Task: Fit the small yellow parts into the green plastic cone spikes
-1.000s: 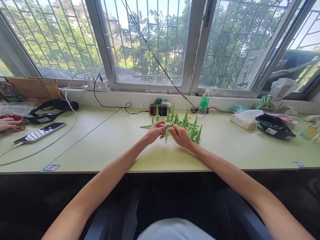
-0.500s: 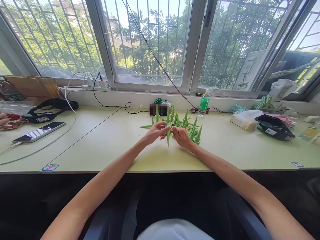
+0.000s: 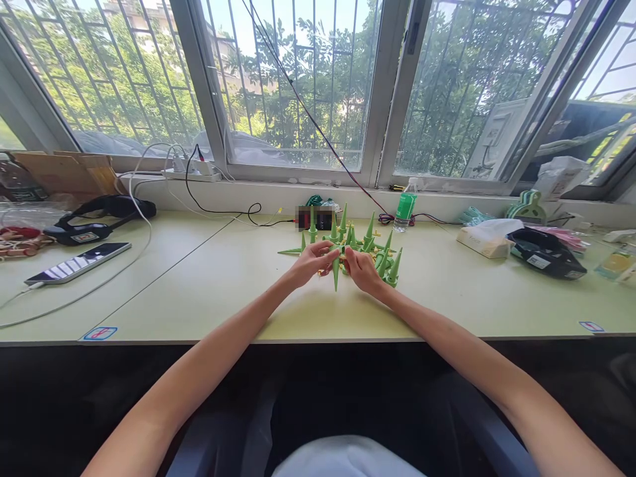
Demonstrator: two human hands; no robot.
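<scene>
My left hand (image 3: pixel 313 260) is closed on a green cone-shaped piece (image 3: pixel 336 275), whose point hangs down toward the table. Fingers of my right hand (image 3: pixel 362 270) are pinched together at the wide upper end of this cone; whatever small part they hold is hidden. Right behind both hands stands a cluster of similar green cones (image 3: pixel 368 232), most with their tips up. Small yellow bits (image 3: pixel 377 233) show among them. One more green cone (image 3: pixel 289 252) lies flat to the left of the cluster.
Behind the cones sit a dark box with a display (image 3: pixel 325 218) and a green-labelled bottle (image 3: pixel 405 209). A tissue box (image 3: pixel 484 240) and a black head strap (image 3: pixel 545 255) lie at right. Phone (image 3: pixel 78 262), white cable (image 3: pixel 142 244) and another black strap device (image 3: pixel 89 222) are at left.
The held cone has shifted very slightly to the right and its upper end shows more. My right fingers have moved a little at that end. My left hand stays nearly still.
</scene>
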